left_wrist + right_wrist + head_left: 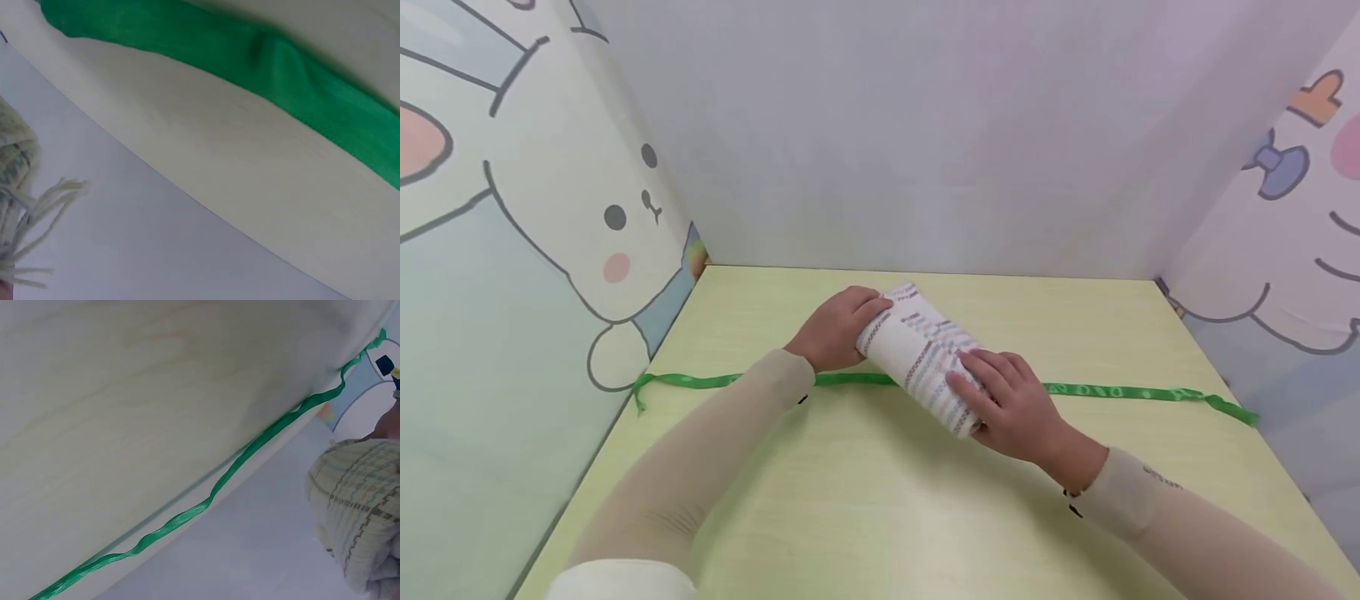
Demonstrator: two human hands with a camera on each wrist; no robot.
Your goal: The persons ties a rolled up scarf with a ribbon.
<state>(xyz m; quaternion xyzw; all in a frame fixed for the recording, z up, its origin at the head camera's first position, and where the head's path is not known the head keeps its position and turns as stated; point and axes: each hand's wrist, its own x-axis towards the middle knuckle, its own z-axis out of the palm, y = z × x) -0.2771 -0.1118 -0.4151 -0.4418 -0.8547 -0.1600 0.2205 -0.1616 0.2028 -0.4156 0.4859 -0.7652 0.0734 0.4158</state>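
A white scarf (917, 354) with blue and brown stripes is folded into a thick bundle, held slantwise above the table. My left hand (838, 327) grips its far left end, the thumb side on top. At the near right end my right hand (1011, 404) holds the bundle, fingers spread over the upper face and thumb underneath. In the left wrist view, loose fringe strands hang from the scarf (15, 162) at the left edge. The right wrist view shows the bundle's rounded end (353, 500). The undersides of both hands are hidden.
A green ribbon (1101, 391) lies across the pale wooden table (850, 517) from side to side, passing behind the scarf and left forearm. Curtain-like walls with cartoon animals (572, 167) stand left and right, and a plain pale wall (925, 150) closes the back.
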